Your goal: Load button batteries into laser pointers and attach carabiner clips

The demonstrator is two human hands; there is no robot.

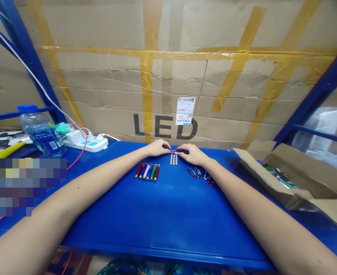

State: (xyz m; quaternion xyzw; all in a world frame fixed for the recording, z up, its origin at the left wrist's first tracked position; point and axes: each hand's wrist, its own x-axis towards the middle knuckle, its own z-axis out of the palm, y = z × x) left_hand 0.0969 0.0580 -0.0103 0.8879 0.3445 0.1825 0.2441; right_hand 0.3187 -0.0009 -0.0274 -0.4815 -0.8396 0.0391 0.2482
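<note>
A thin red mini flashlight tube lies level between my two hands, near the far side of the blue table. My left hand has its fingers curled, thumb and fingertips at the tube's left end. The right end is pinched in my right hand, whose fingers partly cover it. Just below the tube, several small silver button cells sit in neat rows. Several mini flashlights in red, blue, silver and green lie side by side at left. Coloured carabiners rest by my right wrist, partly hidden by the forearm.
An open cardboard box with coloured tubes inside stands at right. At left are a power strip with plugs, a bottle with a blue cap and a red cable. A large taped carton walls off the back.
</note>
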